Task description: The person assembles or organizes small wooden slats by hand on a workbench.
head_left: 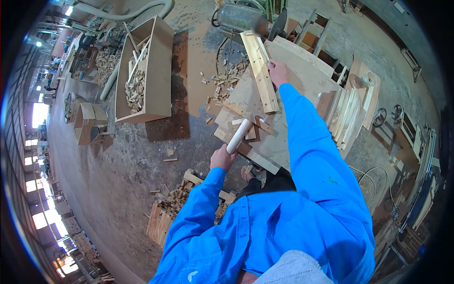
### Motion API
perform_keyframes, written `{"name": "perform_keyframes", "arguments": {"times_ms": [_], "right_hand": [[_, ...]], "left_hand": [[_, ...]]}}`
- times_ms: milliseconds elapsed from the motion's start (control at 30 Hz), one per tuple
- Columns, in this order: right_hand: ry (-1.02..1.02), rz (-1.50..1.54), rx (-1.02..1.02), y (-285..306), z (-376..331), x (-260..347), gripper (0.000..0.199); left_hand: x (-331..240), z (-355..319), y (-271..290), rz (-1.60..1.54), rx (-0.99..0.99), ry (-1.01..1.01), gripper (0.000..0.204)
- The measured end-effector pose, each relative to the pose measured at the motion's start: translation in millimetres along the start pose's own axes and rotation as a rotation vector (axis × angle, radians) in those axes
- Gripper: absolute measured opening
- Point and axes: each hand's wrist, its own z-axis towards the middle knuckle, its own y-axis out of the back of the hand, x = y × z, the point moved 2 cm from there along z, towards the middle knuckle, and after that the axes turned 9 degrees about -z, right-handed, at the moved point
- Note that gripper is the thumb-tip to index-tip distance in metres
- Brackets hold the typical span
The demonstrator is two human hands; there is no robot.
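Observation:
My left hand (pixel 223 157) is closed round the lower end of a thick, pale wooden rod (pixel 240 135). The rod slants up and to the right, its far end over small wood offcuts (pixel 253 131) at the worktable's near left edge. On the worktable (pixel 295 64) lies a long pale board (pixel 260 71) with several dark holes down its face. My right hand (pixel 279 73) is closed at the board's right edge; its grip is partly hidden. The board's far end reaches close to a dark round disc (pixel 278 24) on a green motor (pixel 239 18).
A tall open wooden box (pixel 158 71) with offcuts stands at the left. Loose scraps (pixel 229 83) litter the floor beside the table. Long wood strips (pixel 347 111) are stacked at the table's right. Near my left arm is a heap of small blocks (pixel 177 201).

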Motion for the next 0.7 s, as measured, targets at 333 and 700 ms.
{"name": "perform_keyframes", "arguments": {"times_ms": [333, 700], "right_hand": [[0.07, 0.04, -0.07, -15, 15, -19, 0.027], [0.068, 0.017, -0.082, -10, 11, -14, 0.028]], "left_hand": [[0, 8, -6, -0.005, -0.013, -0.007, 0.043], [5, 16, -18, -0.038, -0.043, -0.042, 0.045]]}}
